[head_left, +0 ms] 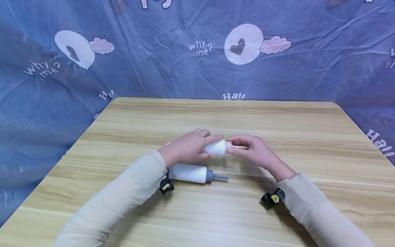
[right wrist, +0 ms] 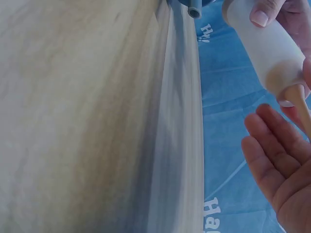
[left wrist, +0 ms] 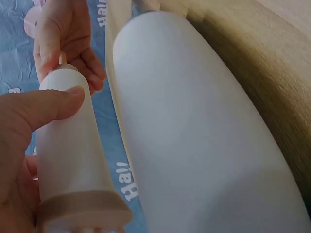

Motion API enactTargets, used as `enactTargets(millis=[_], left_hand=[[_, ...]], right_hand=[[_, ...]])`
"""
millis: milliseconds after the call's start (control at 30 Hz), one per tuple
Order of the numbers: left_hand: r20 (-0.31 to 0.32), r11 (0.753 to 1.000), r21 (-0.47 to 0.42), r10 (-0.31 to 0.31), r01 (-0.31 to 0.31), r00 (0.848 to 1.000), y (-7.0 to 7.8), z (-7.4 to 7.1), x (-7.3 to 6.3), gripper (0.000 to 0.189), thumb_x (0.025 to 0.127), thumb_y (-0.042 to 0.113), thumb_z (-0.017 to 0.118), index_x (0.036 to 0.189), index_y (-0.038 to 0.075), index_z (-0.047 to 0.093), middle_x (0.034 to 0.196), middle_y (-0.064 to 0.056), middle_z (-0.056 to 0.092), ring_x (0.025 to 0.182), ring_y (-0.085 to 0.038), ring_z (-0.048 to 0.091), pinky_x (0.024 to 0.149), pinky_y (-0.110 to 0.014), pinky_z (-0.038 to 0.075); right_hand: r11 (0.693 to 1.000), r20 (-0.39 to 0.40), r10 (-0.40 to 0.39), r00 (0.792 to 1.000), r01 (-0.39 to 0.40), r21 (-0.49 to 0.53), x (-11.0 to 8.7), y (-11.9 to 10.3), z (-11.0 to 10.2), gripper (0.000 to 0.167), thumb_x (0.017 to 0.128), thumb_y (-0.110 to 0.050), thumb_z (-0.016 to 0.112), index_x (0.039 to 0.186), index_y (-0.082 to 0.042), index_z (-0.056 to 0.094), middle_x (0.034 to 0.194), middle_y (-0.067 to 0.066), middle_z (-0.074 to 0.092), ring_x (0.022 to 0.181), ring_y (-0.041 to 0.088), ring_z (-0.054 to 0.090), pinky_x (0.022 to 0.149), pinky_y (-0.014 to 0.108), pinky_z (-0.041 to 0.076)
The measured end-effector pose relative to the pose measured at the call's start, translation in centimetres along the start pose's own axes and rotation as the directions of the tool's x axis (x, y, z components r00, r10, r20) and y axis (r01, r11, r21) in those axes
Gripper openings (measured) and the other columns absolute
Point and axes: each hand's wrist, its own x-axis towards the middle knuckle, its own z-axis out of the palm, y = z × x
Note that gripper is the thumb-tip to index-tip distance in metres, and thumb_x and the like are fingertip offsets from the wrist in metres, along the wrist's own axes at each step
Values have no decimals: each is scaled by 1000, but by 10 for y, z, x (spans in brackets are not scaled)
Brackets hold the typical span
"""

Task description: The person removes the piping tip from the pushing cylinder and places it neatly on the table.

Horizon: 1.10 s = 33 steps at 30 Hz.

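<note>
A white squeeze bottle (head_left: 216, 147) with a beige cap and thin nozzle (right wrist: 302, 109) lies sideways in my left hand (head_left: 191, 145), its nozzle pointing right. In the left wrist view, the left thumb presses along the bottle's side near the cap. My right hand (head_left: 256, 151) pinches the beige cap with thumb and index finger; the other fingers spread loosely in the right wrist view. Nearer to me, a second white squeeze bottle (head_left: 189, 173) with a grey cap and nozzle (head_left: 220, 177) lies on the table, partly behind the left wrist.
The wood-grain table (head_left: 216, 212) reaches back to a blue printed cloth (head_left: 172, 68) hanging behind it and at both sides. Black cameras sit at the left cuff (head_left: 166, 187) and the right cuff (head_left: 273, 198).
</note>
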Motion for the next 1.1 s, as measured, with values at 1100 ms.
enactTargets(millis=[1100], left_hand=[[-34,994,-9,107,-107,994,10,3,-8,60,85,23,67,139,20,43,120,-9,58,96,-18,60,81,-30,51]], right_hand=[[975,-17,-200,980,200,95,-9,14,11,12,81,-3,67,88,0,57,77,-2,59,68,8,54,59,22,45]])
